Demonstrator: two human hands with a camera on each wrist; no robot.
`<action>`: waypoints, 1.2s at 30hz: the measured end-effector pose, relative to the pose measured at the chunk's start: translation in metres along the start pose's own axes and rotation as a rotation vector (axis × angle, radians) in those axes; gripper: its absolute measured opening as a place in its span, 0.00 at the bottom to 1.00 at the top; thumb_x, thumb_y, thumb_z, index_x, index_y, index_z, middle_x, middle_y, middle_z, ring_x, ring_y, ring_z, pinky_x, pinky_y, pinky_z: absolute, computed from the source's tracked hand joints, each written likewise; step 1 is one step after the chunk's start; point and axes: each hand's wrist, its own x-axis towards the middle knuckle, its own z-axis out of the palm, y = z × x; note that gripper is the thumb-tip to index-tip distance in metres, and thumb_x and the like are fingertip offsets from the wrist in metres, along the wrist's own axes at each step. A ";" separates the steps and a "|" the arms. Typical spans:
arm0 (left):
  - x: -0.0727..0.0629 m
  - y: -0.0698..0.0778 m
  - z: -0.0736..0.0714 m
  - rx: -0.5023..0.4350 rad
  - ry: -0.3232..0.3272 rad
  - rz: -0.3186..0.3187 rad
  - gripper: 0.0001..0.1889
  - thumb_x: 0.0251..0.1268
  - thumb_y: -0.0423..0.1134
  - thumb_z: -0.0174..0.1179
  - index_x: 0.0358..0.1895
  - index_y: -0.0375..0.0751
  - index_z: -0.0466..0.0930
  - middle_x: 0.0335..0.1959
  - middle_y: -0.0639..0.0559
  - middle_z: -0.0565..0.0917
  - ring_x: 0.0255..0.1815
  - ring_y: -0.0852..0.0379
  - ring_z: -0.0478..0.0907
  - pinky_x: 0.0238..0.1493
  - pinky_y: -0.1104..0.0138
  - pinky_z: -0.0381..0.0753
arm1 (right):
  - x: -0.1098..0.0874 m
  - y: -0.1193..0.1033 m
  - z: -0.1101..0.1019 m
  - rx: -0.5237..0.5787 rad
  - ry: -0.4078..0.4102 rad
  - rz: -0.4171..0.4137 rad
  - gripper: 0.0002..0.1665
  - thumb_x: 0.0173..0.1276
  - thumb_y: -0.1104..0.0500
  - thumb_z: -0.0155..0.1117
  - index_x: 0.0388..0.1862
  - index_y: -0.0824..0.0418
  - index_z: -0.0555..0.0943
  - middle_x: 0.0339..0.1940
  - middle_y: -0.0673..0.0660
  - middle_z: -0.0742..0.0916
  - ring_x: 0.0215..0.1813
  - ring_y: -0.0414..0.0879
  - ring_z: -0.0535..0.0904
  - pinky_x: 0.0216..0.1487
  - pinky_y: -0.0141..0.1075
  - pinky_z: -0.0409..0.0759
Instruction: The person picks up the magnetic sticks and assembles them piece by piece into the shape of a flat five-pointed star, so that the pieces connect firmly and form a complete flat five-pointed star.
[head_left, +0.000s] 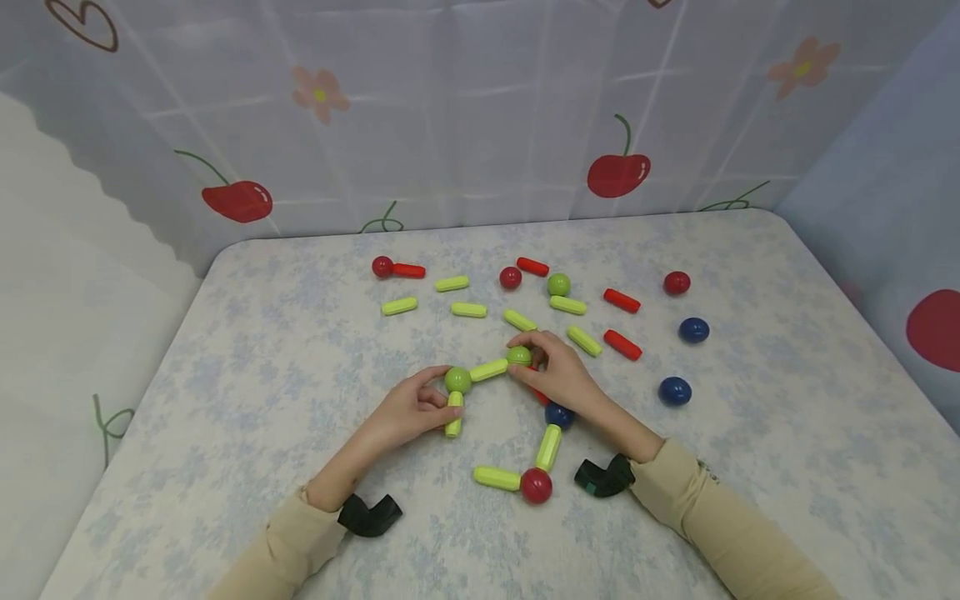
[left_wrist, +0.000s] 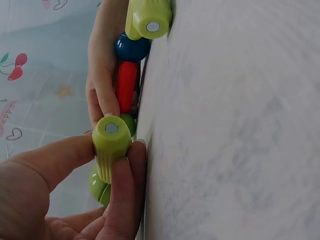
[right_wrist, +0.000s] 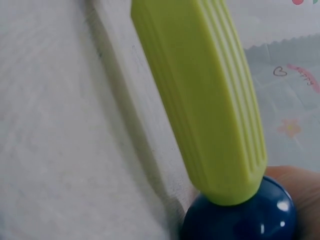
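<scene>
My left hand [head_left: 405, 408] pinches a yellow-green magnetic stick [left_wrist: 111, 142] between thumb and fingers; its metal tip shows in the left wrist view. That stick meets a green ball [head_left: 457, 380], which the index finger touches. Another yellow-green stick [head_left: 489, 370] links this ball to a second green ball [head_left: 518, 357], gripped by the fingertips of my right hand [head_left: 566, 379]. From there a red stick [head_left: 541, 397], partly hidden, runs to a blue ball [head_left: 558, 415]. The chain continues through a yellow-green stick [right_wrist: 205, 100] to a red ball [head_left: 536, 485] and a last yellow-green stick [head_left: 497, 477].
Loose yellow-green sticks [head_left: 468, 310], red sticks [head_left: 622, 345] and several balls lie beyond the hands. Two blue balls [head_left: 675, 391] and a red ball [head_left: 677, 282] are at the right. Black curved pieces [head_left: 371, 515] sit at both wrists. A printed curtain [head_left: 450, 125] stands behind the table.
</scene>
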 end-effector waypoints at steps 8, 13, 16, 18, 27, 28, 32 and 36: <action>0.002 0.000 0.007 0.086 0.066 0.023 0.38 0.57 0.38 0.67 0.69 0.38 0.59 0.27 0.52 0.80 0.25 0.57 0.78 0.28 0.65 0.75 | -0.002 -0.003 0.002 -0.002 0.030 0.039 0.18 0.59 0.64 0.69 0.49 0.61 0.79 0.39 0.56 0.78 0.32 0.46 0.71 0.33 0.39 0.70; 0.001 0.001 0.007 0.197 0.094 0.076 0.36 0.59 0.38 0.65 0.69 0.37 0.59 0.27 0.54 0.79 0.24 0.59 0.77 0.27 0.65 0.74 | -0.003 -0.004 0.003 0.011 0.053 0.042 0.17 0.59 0.64 0.69 0.49 0.62 0.79 0.39 0.56 0.78 0.32 0.47 0.70 0.32 0.38 0.68; 0.000 0.001 0.004 0.271 0.119 0.132 0.34 0.59 0.38 0.65 0.68 0.37 0.62 0.29 0.56 0.78 0.25 0.61 0.76 0.28 0.65 0.75 | -0.004 -0.004 0.003 0.017 0.063 0.041 0.17 0.59 0.64 0.69 0.49 0.62 0.79 0.38 0.56 0.78 0.32 0.47 0.70 0.32 0.38 0.68; -0.002 0.001 0.001 0.294 0.120 0.171 0.34 0.58 0.37 0.66 0.67 0.37 0.63 0.30 0.56 0.77 0.27 0.61 0.75 0.30 0.66 0.76 | -0.004 -0.004 0.003 0.016 0.069 0.046 0.18 0.59 0.64 0.69 0.49 0.62 0.79 0.38 0.56 0.78 0.32 0.47 0.70 0.32 0.38 0.68; 0.000 0.001 -0.022 0.290 0.153 0.216 0.29 0.60 0.37 0.64 0.64 0.38 0.68 0.38 0.50 0.77 0.35 0.57 0.75 0.36 0.64 0.77 | -0.004 -0.006 0.005 -0.005 0.098 0.065 0.18 0.60 0.63 0.68 0.50 0.61 0.79 0.39 0.56 0.78 0.31 0.46 0.69 0.31 0.38 0.69; 0.001 0.002 -0.026 0.290 0.180 0.212 0.28 0.60 0.36 0.64 0.64 0.37 0.69 0.38 0.49 0.77 0.36 0.56 0.76 0.37 0.63 0.77 | -0.005 -0.006 0.005 -0.007 0.103 0.064 0.18 0.60 0.63 0.68 0.50 0.61 0.79 0.39 0.56 0.78 0.30 0.46 0.69 0.31 0.38 0.69; 0.013 0.010 -0.049 0.279 0.287 0.210 0.24 0.62 0.34 0.62 0.62 0.35 0.70 0.42 0.42 0.77 0.41 0.50 0.76 0.42 0.59 0.77 | -0.006 -0.006 0.005 -0.013 0.111 0.062 0.17 0.60 0.63 0.68 0.49 0.62 0.79 0.38 0.56 0.78 0.30 0.46 0.69 0.30 0.37 0.69; 0.039 0.010 -0.081 0.174 0.428 0.221 0.25 0.63 0.34 0.61 0.63 0.36 0.69 0.49 0.37 0.75 0.47 0.45 0.74 0.47 0.55 0.74 | -0.006 -0.005 0.004 -0.012 0.108 0.062 0.17 0.60 0.63 0.68 0.49 0.62 0.79 0.38 0.57 0.78 0.29 0.46 0.69 0.30 0.37 0.69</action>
